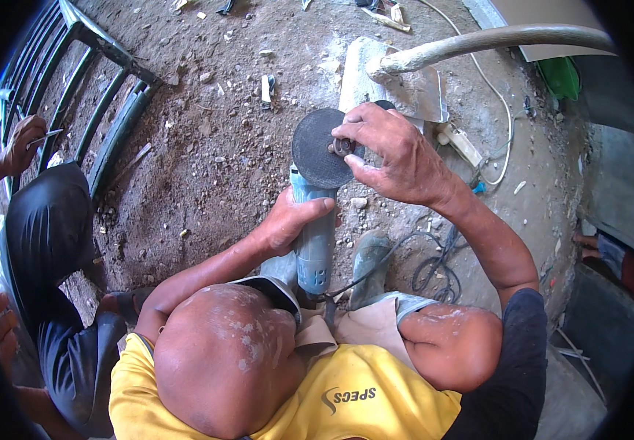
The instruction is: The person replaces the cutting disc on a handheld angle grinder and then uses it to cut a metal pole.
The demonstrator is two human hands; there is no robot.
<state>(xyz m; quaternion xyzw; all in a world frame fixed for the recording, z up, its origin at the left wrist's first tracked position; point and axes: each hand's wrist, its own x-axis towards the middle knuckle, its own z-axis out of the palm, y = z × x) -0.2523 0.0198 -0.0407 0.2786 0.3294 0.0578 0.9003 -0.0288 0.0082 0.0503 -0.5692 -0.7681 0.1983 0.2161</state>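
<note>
My left hand (287,220) is wrapped round the blue-grey body of an angle grinder (314,253), held upright between my knees. At its far end sits a black abrasive disc (320,147), flat face up. Thumb and fingers of my right hand (399,155) pinch a small round metal nut (343,147) at the disc's right edge. Whether the nut touches the disc is hard to tell. Beyond the right fingers a dark rounded edge (385,105) shows, mostly hidden by the hand. A black cord (361,279) leaves the grinder's near end.
A hoe-like metal blade with a long handle (478,48) lies beyond my right hand, beside a white power strip (463,144) and its cable. Left stands a dark metal frame (104,139). A co-worker's hand (23,143) holds a thin pointed piece there. Coiled cord (438,271) lies by my boot.
</note>
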